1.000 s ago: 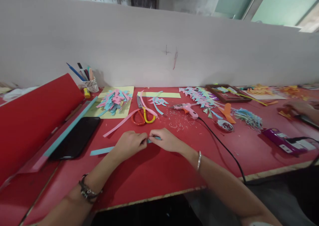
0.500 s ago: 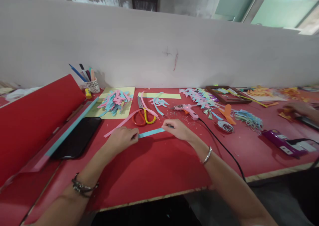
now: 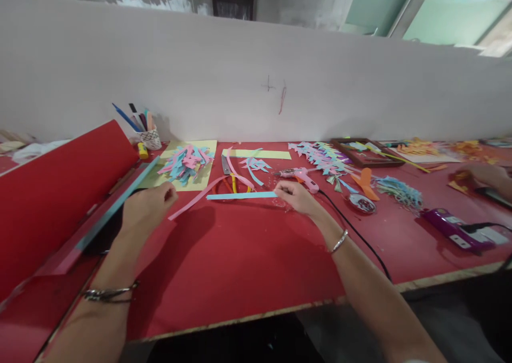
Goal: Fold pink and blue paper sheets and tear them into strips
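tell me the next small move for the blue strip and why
Probably bring the left hand to the free end of the blue strip: the right hand pinches only the other end, the left hand is apart from it, and the strip crosses in front of the scissors.

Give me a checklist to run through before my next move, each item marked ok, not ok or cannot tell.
1. Right hand gripping the blue strip: ok, at the strip's right end.
2. Left hand on the strip's other end: not ok, it is apart from it, off to the left.
3. Left hand empty: cannot tell, its curled fingers hide the palm.
4. Scissors free of pink paper: not ok, some lies across them.
5. Glue gun cold: cannot tell, heat does not show.
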`<state>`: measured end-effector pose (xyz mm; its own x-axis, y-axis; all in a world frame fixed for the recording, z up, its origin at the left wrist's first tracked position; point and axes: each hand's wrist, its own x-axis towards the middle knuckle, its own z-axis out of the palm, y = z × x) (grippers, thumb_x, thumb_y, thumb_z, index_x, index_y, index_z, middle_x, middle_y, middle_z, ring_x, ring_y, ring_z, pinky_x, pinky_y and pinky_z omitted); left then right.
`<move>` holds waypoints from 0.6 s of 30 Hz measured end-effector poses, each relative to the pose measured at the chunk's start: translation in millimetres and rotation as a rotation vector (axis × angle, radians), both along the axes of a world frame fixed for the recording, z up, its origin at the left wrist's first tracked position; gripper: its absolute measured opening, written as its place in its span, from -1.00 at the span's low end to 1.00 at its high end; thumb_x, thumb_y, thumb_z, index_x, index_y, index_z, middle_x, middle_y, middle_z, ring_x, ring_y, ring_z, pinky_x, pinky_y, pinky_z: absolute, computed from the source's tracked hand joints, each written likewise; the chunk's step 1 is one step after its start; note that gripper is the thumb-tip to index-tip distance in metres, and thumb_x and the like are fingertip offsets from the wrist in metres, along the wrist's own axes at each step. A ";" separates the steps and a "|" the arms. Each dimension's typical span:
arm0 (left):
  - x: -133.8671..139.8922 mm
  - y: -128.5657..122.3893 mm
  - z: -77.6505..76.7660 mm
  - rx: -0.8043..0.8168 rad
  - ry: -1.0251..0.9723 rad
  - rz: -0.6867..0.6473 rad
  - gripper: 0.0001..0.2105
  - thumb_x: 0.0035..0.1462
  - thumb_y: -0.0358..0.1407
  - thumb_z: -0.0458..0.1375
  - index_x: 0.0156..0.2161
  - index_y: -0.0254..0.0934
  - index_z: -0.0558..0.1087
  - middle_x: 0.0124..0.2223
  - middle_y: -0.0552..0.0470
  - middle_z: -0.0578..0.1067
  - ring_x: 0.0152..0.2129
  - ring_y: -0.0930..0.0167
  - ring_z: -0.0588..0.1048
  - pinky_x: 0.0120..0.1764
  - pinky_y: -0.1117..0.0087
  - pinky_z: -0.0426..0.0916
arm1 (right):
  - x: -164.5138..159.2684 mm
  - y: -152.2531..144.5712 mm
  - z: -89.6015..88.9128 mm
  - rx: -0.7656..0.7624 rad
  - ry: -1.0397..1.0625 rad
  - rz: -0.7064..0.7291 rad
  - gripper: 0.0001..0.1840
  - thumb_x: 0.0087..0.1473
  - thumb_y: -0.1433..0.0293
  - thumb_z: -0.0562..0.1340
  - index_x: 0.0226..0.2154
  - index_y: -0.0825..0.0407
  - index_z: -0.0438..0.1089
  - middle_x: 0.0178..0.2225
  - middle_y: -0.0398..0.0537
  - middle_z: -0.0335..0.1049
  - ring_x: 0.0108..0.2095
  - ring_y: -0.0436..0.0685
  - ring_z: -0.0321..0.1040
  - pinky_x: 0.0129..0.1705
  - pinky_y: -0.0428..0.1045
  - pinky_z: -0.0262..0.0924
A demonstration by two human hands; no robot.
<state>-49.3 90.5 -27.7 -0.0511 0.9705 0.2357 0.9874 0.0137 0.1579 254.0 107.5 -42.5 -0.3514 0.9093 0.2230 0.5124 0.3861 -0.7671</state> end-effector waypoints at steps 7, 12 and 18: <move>44.8 -8.3 -18.3 0.102 -0.255 -0.582 -0.69 0.09 -0.23 -0.18 -0.19 -0.28 0.33 -0.18 -0.09 0.42 -0.21 0.33 0.35 -0.16 0.35 0.20 | -26.8 -16.8 0.0 -0.062 -0.080 0.214 -0.85 -0.02 0.38 0.06 -0.52 0.10 0.25 -0.52 -0.18 0.25 -0.49 -0.07 0.14 -0.43 -0.15 -0.01; 68.8 -16.5 -26.7 -0.243 -0.252 -0.685 -0.71 0.09 -0.23 -0.16 -0.39 -0.27 0.38 -0.40 -0.01 0.47 -0.44 0.39 0.40 -0.40 0.44 0.22 | -31.6 -19.0 -2.2 0.115 -0.259 0.176 -0.84 0.00 0.43 0.05 -0.50 0.11 0.30 -0.51 -0.13 0.33 -0.48 -0.05 0.18 -0.38 -0.13 -0.01; 73.8 -19.4 -31.3 -0.263 -0.330 -0.658 -0.74 0.07 -0.27 -0.13 -0.50 -0.28 0.34 -0.57 0.09 0.38 -0.61 0.48 0.32 -0.52 0.51 0.12 | -50.1 -28.7 -9.2 0.453 -0.548 0.162 -0.85 -0.04 0.48 0.05 -0.51 0.09 0.31 -0.47 -0.08 0.36 -0.44 -0.01 0.18 -0.20 -0.03 -0.10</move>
